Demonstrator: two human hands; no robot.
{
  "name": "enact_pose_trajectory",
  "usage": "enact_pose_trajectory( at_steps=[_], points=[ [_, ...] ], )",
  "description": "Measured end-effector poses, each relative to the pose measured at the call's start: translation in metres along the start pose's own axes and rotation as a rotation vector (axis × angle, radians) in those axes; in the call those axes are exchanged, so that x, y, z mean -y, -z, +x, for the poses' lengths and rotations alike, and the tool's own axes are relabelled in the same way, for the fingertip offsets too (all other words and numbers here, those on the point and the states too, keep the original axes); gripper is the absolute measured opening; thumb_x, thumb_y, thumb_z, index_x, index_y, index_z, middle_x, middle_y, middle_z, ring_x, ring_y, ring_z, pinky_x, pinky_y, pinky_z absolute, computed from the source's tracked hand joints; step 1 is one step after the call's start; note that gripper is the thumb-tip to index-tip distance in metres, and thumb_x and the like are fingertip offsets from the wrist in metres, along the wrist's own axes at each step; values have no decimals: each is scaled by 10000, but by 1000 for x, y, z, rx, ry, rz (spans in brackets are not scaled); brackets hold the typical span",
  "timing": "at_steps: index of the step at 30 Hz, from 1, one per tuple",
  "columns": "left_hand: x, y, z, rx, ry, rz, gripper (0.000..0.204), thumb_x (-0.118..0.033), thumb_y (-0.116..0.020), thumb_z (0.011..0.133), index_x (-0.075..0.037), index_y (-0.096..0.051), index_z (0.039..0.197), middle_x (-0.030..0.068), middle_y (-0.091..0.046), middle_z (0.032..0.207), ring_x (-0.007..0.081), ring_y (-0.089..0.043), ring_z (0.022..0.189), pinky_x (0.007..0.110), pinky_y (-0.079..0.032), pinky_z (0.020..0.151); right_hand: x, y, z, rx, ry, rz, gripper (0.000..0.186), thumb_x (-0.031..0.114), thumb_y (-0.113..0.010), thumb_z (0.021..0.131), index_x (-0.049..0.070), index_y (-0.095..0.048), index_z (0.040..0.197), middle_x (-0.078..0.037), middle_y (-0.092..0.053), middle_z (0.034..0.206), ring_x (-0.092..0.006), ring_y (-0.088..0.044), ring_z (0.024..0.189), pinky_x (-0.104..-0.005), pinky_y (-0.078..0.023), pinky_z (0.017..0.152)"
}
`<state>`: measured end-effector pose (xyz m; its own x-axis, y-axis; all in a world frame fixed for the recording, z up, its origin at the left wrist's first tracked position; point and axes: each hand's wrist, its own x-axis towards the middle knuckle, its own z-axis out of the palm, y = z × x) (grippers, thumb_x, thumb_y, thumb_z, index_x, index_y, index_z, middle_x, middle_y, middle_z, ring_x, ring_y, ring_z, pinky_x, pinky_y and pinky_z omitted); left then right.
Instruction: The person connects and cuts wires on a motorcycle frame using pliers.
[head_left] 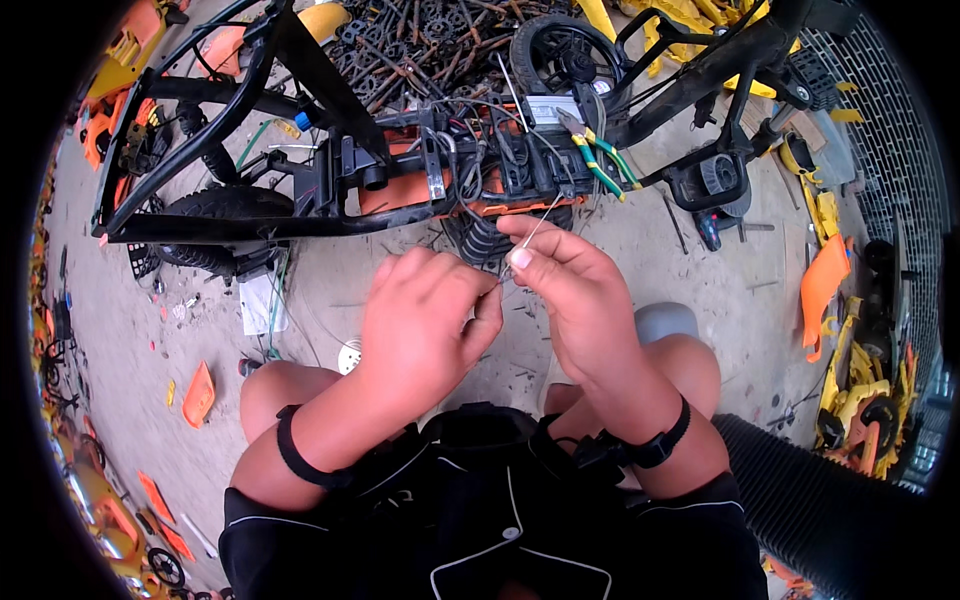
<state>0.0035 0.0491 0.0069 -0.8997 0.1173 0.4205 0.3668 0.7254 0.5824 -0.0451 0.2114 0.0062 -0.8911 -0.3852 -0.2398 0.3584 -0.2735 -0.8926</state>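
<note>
My left hand (425, 310) is closed, its thumb pressed to the curled fingers around one end of a thin wire. Close beside it, my right hand (575, 295) pinches the same thin wire (547, 212) between thumb and index finger; a light-coloured length sticks up beyond the fingertips. Just ahead of both hands lies a black vehicle frame (330, 232) with cables and an orange-lined tray in its middle. Pliers with green and yellow handles (603, 160) rest on that frame, right of centre. The wire's lower end is partly hidden by my fingers.
A heap of rusty metal parts (430, 45) lies behind the frame, beside a small black wheel (565, 70). A dark drill-like tool (708, 228) is on the floor at right. Orange panels (826, 285) and yellow parts lie at the sides. Ribbed black material (800, 490) is at lower right.
</note>
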Motion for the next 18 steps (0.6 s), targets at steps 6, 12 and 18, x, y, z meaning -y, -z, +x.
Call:
enact_pose_trajectory(
  at_steps=[6,12,18],
  points=[
    [3,18,1,381,640,-1189,202,-185,-578,978,-7,-667,1012,21,-645,886,92,-583,857,250,-464,737,12,12,2,197,103,-93,97,93,-600,936,-1,-624,926,-127,-505,1311,-110,-552,1009,-281,-462,850],
    [9,18,-1,552,777,-1566,246,-196,-567,977,19,-657,1059,66,-643,914,124,-583,830,262,-472,745,17,15,1,322,157,-41,64,64,-599,933,8,-617,956,-134,-484,1343,-112,-566,982,-282,-480,832],
    [15,19,-4,620,629,-1478,230,-215,-595,970,-14,-672,1050,27,-653,910,89,-586,849,239,-481,741,19,16,2,393,181,-91,52,58,-602,930,15,-615,957,-130,-484,1345,-107,-562,970,-275,-479,829]
  ],
)
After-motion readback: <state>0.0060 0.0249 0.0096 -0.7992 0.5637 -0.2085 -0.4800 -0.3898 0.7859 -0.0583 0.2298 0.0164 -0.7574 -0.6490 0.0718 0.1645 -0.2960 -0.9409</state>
